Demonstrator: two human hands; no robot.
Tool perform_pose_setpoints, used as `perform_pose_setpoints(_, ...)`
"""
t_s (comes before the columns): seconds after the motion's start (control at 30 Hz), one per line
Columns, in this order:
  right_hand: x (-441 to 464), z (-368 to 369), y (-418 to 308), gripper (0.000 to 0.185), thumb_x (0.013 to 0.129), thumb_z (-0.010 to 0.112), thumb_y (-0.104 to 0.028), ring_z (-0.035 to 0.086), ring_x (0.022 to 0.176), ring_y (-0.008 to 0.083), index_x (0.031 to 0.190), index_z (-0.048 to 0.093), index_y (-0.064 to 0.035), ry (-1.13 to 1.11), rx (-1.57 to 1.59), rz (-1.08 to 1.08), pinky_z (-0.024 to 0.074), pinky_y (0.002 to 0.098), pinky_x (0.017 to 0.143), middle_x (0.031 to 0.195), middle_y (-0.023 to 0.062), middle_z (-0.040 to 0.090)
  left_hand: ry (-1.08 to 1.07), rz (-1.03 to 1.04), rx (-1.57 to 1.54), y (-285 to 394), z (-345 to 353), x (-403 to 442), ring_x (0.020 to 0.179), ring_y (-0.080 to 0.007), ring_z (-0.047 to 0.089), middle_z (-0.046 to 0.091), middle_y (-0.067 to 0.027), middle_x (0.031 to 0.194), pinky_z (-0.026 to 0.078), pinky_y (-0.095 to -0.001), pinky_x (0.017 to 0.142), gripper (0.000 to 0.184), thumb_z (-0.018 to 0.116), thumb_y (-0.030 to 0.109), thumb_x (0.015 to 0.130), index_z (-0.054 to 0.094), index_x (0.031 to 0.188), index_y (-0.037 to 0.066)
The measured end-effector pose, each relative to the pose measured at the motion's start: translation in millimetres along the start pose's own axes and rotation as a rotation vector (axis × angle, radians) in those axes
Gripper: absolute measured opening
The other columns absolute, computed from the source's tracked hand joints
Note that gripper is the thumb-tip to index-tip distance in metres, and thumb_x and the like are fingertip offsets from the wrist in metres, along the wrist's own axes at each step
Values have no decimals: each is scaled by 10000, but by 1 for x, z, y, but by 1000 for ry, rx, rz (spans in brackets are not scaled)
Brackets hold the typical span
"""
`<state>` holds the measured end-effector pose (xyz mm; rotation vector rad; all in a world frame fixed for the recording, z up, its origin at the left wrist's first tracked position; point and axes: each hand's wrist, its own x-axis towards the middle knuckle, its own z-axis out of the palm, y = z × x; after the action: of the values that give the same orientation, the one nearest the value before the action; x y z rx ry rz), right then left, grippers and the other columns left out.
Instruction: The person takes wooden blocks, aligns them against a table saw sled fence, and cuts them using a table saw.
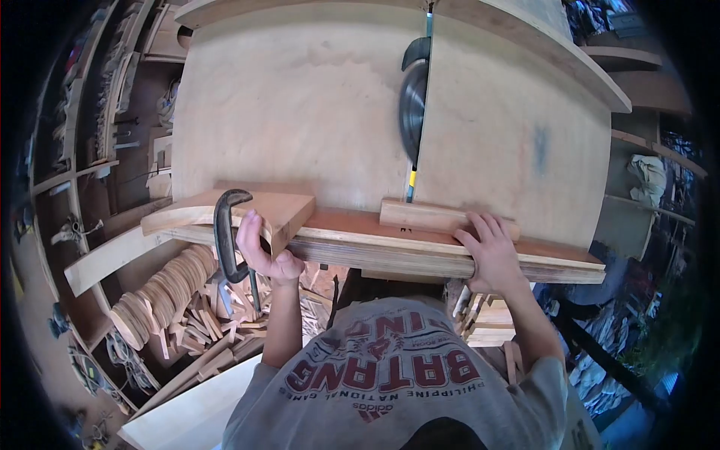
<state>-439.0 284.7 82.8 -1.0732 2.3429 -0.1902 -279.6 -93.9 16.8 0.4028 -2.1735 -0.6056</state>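
My left hand (264, 249) curls against the front edge of a thick wooden block (277, 204), just right of a dark C-clamp (223, 229). The clamp spans the block and the wooden rail (352, 252) along the front of a plywood sled (315, 112). My right hand (491, 253) wraps over the rail's right part, fingers resting on a narrow wooden piece (424, 215) lying along it. The underside of each hand's grip is hidden. Beyond the rail, a circular saw blade (412, 111) stands up through the slot in the sled.
A curved wooden fence (540, 46) runs along the sled's far edge. Shelves of wood pieces (105, 97) line the left side. Below them lie a row of rounded wooden cutouts (161, 292) and a heap of offcuts (206, 322). Stacked wood blocks (491, 319) sit beneath my right arm.
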Motion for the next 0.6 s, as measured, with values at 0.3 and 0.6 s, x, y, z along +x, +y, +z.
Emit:
perform_pose_setpoints(0.3, 29, -18, 22, 905, 454, 872, -174, 459, 1407, 445, 1327, 635, -148, 10, -9, 24, 348, 568, 1217, 1472, 215, 507, 15, 33, -50, -5, 33, 38, 1170, -436, 643, 661, -283, 1260, 514, -525, 1027, 758, 468, 592, 1036, 633, 1311, -94)
perform_pose_setpoints(0.6, 63, -51, 42, 912, 440, 869, -141, 484, 1376, 435, 1318, 623, -133, 20, 33, 20, 453, 493, 1162, 1444, 188, 518, 11, 68, -63, -7, 71, 81, 1172, -420, 643, 680, -263, 1265, 502, -504, 1024, 660, 508, 516, 1031, 659, 1308, -64)
